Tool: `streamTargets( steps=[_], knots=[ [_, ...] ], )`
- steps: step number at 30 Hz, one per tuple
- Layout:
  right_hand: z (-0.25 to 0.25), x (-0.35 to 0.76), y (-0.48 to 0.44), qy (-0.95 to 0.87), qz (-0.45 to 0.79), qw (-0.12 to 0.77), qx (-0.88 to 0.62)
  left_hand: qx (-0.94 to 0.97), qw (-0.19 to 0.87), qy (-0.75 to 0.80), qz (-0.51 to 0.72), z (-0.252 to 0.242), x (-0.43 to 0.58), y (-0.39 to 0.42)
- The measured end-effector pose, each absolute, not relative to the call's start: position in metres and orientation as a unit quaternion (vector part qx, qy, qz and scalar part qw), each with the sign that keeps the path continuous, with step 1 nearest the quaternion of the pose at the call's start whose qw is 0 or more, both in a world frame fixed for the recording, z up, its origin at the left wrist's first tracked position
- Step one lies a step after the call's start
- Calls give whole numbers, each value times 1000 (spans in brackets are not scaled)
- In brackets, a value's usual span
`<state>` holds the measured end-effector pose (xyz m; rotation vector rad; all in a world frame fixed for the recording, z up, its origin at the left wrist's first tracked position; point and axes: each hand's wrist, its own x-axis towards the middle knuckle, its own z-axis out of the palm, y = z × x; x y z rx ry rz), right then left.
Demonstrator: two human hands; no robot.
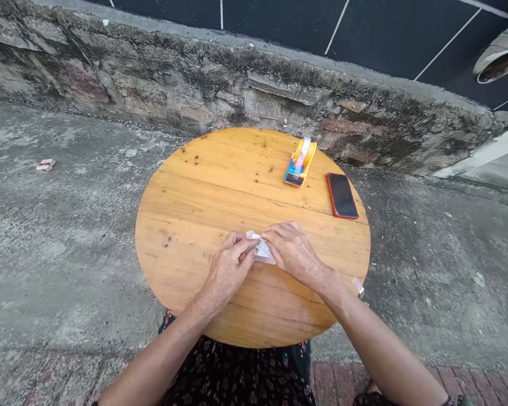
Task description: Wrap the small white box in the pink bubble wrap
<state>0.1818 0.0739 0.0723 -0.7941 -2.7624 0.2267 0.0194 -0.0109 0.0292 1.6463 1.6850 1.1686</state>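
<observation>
Our dark garment (237,375) at six o'clock; left hand (232,260) and right hand (291,251) pinch white packet (262,248), seemingly part-folded, near edge left loose.

The small held piece (263,248) is whitish, the tabletop (207,197) honey-yellow with dark knots, the tape dispenser (309,152) yellow and blue, the phone (342,195) black in red, the clothing (232,375) black with a pale floral print, and the upper wall (279,25) blackish, lined white.

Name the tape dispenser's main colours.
The tape dispenser is mainly yellow and blue, as the head view shows.
</observation>
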Motion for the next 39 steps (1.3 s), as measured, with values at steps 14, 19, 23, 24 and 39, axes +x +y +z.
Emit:
streamTargets(
  steps=[14,19,23,24,39],
  knots=[
    [71,191,87,-897,193,239,-317,609,251,618,429,29,19,-11],
    [67,184,85,-904,230,207,-297,614,237,618,431,29,19,-11],
    [68,180,78,-919,209,184,-279,616,235,615,433,30,19,-10],
    [69,179,75,-924,190,178,-279,616,236,614,433,30,19,-10],
    [56,189,60,-899,168,224,-337,623,214,623,422,27,19,-12]
  ],
)
